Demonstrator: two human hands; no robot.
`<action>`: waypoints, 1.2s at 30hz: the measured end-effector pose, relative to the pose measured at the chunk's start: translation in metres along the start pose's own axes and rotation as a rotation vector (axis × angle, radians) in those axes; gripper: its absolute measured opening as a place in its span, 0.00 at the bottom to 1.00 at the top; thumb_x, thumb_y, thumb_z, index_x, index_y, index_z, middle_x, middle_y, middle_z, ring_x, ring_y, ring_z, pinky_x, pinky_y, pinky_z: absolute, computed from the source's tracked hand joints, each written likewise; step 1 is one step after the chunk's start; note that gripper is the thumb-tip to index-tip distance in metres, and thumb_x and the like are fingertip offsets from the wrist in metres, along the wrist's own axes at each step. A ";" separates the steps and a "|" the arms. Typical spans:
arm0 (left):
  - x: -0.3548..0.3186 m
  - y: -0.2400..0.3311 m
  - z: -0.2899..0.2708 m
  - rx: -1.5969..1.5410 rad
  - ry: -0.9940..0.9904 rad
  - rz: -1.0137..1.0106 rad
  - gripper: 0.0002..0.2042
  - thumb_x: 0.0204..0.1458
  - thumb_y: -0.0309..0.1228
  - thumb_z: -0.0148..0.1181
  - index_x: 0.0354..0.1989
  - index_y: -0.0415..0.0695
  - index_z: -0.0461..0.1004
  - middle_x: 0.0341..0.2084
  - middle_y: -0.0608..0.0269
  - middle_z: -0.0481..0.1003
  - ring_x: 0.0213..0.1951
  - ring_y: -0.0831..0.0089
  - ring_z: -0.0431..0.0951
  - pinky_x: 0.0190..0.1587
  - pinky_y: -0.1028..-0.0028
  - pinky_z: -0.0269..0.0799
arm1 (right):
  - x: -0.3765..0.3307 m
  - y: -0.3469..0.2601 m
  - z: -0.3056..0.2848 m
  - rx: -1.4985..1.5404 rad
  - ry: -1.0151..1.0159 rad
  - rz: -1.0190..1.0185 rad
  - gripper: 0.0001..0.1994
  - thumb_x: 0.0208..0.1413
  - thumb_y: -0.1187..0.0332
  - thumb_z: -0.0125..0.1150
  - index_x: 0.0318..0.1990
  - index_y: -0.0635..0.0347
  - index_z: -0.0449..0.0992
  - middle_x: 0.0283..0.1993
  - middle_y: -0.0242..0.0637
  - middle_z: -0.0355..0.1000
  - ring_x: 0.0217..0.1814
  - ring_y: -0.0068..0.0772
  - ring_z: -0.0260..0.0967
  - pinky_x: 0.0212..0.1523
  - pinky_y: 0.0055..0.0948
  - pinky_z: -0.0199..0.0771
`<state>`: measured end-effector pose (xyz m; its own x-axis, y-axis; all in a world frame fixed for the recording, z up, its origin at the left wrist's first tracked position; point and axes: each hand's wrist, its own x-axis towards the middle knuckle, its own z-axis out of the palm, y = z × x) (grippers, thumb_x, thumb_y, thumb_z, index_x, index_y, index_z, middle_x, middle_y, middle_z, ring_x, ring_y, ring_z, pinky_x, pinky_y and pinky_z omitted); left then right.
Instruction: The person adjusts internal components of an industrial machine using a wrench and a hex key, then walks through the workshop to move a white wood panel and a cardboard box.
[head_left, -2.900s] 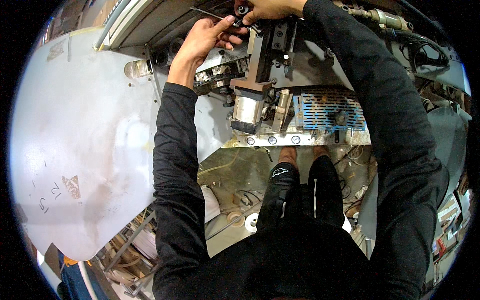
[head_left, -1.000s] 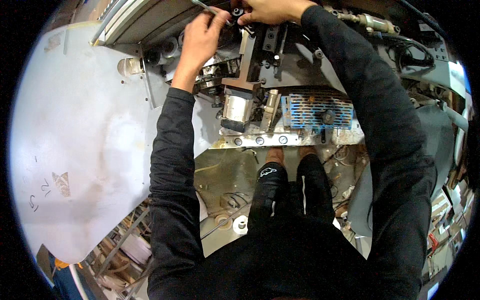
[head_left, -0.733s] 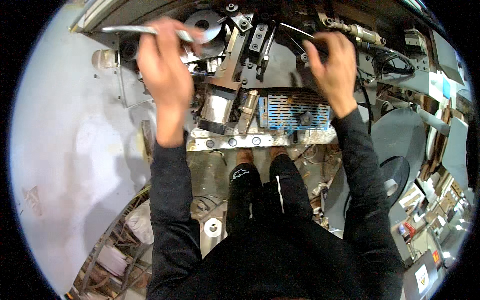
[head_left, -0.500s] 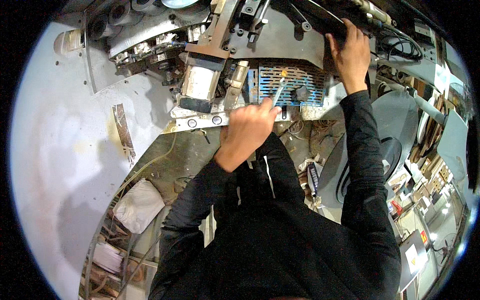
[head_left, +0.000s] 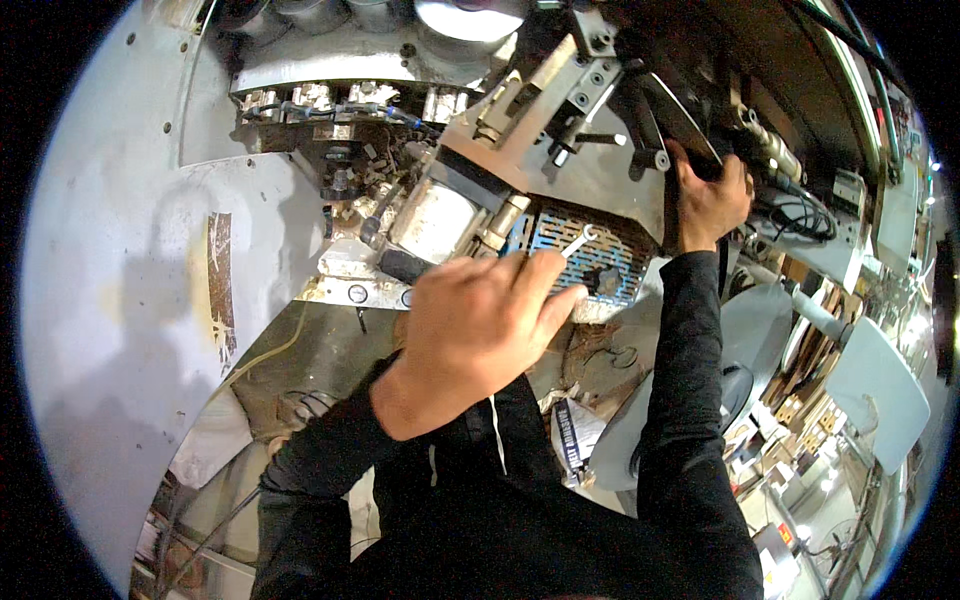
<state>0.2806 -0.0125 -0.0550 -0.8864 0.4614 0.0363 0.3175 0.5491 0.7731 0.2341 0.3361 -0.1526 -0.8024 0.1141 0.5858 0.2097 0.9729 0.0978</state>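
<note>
Left hand (head_left: 480,325) sits dead centre, fingers pinching a thin metal tool (head_left: 576,240) that pokes toward one o'clock over the blue grille (head_left: 610,240). Right hand (head_left: 712,195) is up at two o'clock, fingers curled tight around a dark machine part (head_left: 700,150).

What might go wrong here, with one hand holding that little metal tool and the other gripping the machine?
The left hand pinches a thin metal tool right over the blue perforated grille; if it slips, it may drop among the parts below. The right hand grips the machine beside black cables and a bracket's edges, so it might snag or get nicked.
</note>
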 end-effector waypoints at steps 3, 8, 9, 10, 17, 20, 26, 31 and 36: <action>0.039 -0.019 -0.038 0.068 0.301 0.138 0.10 0.58 0.41 0.68 0.30 0.50 0.80 0.13 0.71 0.73 0.15 0.75 0.74 0.20 0.71 0.68 | -0.003 0.013 0.000 0.078 -0.045 -0.015 0.26 0.45 0.45 0.78 0.35 0.57 0.73 0.34 0.42 0.74 0.40 0.57 0.72 0.42 0.49 0.73; 0.145 -0.079 -0.078 0.041 0.465 0.337 0.10 0.62 0.35 0.62 0.41 0.39 0.81 0.34 0.50 0.82 0.36 0.52 0.82 0.41 0.64 0.76 | -0.006 0.042 -0.018 0.139 -0.203 -0.138 0.22 0.54 0.62 0.75 0.51 0.62 0.74 0.44 0.46 0.75 0.47 0.57 0.72 0.48 0.47 0.72; 0.167 -0.092 -0.082 -0.012 0.346 0.387 0.15 0.66 0.36 0.53 0.43 0.36 0.80 0.38 0.49 0.82 0.40 0.54 0.82 0.47 0.62 0.76 | -0.004 0.035 -0.014 0.155 -0.186 -0.151 0.22 0.53 0.61 0.76 0.50 0.63 0.74 0.43 0.47 0.75 0.47 0.58 0.72 0.48 0.47 0.72; 0.193 -0.103 -0.083 -0.085 0.216 0.434 0.20 0.70 0.37 0.44 0.45 0.33 0.79 0.42 0.47 0.82 0.44 0.57 0.82 0.53 0.59 0.76 | -0.004 0.032 -0.013 0.154 -0.163 -0.118 0.22 0.52 0.59 0.77 0.49 0.62 0.76 0.42 0.46 0.76 0.46 0.57 0.72 0.48 0.47 0.72; 0.236 -0.124 -0.054 0.216 -0.053 0.294 0.18 0.63 0.36 0.49 0.42 0.35 0.82 0.43 0.39 0.81 0.48 0.44 0.82 0.52 0.50 0.76 | -0.002 -0.007 0.009 0.036 0.060 0.102 0.27 0.34 0.51 0.86 0.31 0.60 0.76 0.34 0.43 0.79 0.38 0.55 0.75 0.41 0.46 0.75; 0.241 -0.114 -0.075 0.380 -0.195 0.356 0.16 0.57 0.31 0.53 0.46 0.39 0.84 0.47 0.41 0.82 0.50 0.47 0.83 0.55 0.53 0.76 | -0.008 0.006 0.012 0.024 0.053 0.054 0.28 0.39 0.49 0.83 0.34 0.62 0.74 0.34 0.46 0.74 0.39 0.58 0.71 0.42 0.49 0.72; 0.254 -0.119 -0.053 0.554 -0.156 0.564 0.15 0.53 0.28 0.58 0.47 0.42 0.85 0.50 0.46 0.82 0.54 0.51 0.82 0.56 0.57 0.77 | -0.015 0.025 0.003 0.101 -0.073 -0.079 0.28 0.50 0.48 0.75 0.40 0.65 0.70 0.38 0.47 0.67 0.45 0.60 0.67 0.46 0.52 0.66; 0.261 -0.126 -0.047 0.574 -0.133 0.668 0.14 0.56 0.30 0.58 0.47 0.42 0.85 0.50 0.49 0.83 0.54 0.54 0.82 0.55 0.58 0.77 | -0.015 0.023 0.006 0.043 -0.044 -0.066 0.29 0.46 0.48 0.79 0.38 0.64 0.71 0.37 0.47 0.69 0.43 0.59 0.68 0.44 0.51 0.67; 0.264 -0.126 -0.042 0.587 -0.115 0.656 0.14 0.55 0.30 0.59 0.46 0.43 0.85 0.49 0.52 0.83 0.53 0.55 0.82 0.54 0.58 0.78 | -0.013 0.012 0.015 -0.058 0.047 0.071 0.32 0.36 0.45 0.85 0.32 0.64 0.73 0.32 0.48 0.73 0.36 0.61 0.71 0.39 0.53 0.70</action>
<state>-0.0072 0.0110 -0.1166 -0.4362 0.8586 0.2695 0.8991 0.4040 0.1684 0.2383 0.3494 -0.1712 -0.7573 0.1716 0.6301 0.2986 0.9491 0.1004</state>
